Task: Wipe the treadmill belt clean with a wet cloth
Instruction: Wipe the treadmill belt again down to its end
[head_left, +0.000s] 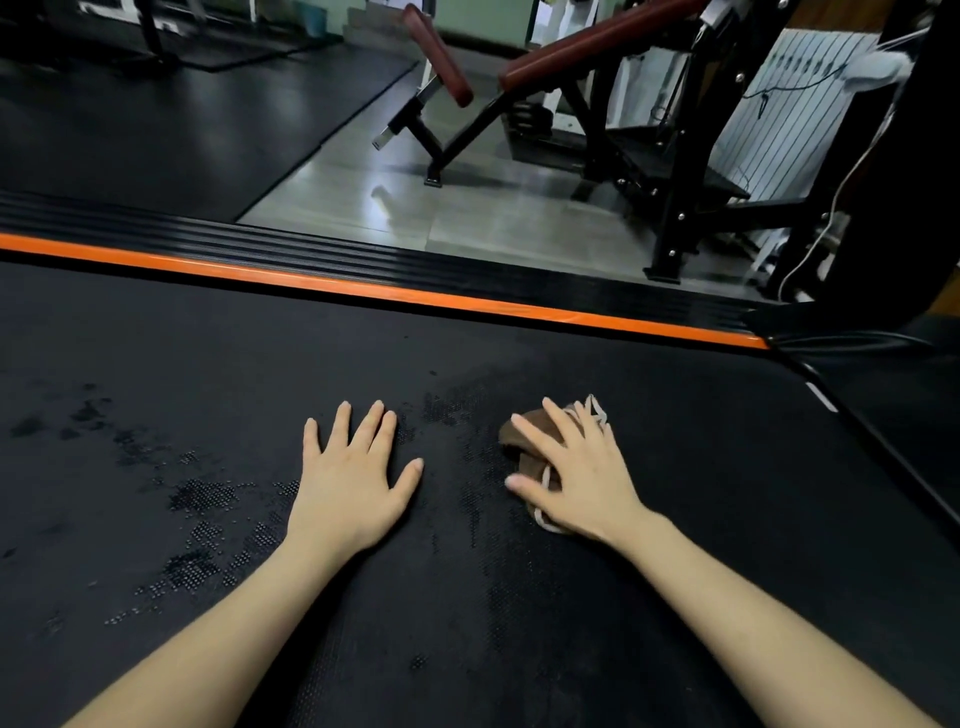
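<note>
Held bare forearms (218, 634) out from near edge. Laid left hand (353, 478) flat, fingers spread, gripping nothing, on black textured treadmill belt (701, 493). Pressed right hand (576, 478), fingers straight and splayed, onto small crumpled brown cloth with pale trim (519, 432), just right of left hand, hands apart. Showed damp dark patches (202, 493) to left and between hands. Judged mid-wipe, with much belt seemingly untouched. Called next for steady downward pressure and long sweep toward far orange stripe (363, 291) below ribbed black side rail (311, 254).
</note>
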